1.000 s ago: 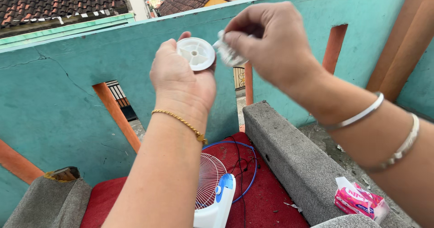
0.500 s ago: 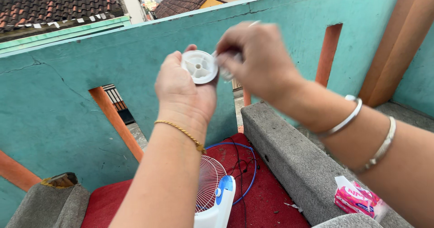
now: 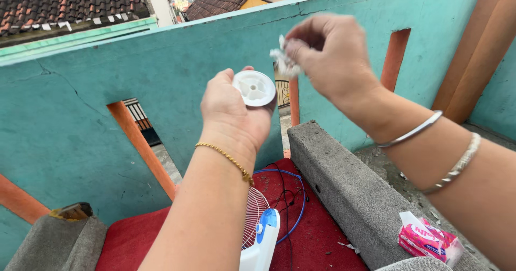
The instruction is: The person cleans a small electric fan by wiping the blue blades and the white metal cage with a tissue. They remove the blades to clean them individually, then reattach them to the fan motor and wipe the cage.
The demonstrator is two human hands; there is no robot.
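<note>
White round plastic cap [image 3: 254, 88] sits raised in the left hand [image 3: 231, 115], pinched at its rim with its ribbed hollow side facing the camera. Just above and apart from it, the right hand [image 3: 328, 56] is closed on a crumpled white tissue [image 3: 282, 61]. The cap looks clean where it shows; the wiping seems well along. Below, a fan [image 3: 258, 233] lies on a red mat [image 3: 317, 233], its grille off, with a pink tissue pack [image 3: 427, 240] on the grey ledge [image 3: 344, 185].
</note>
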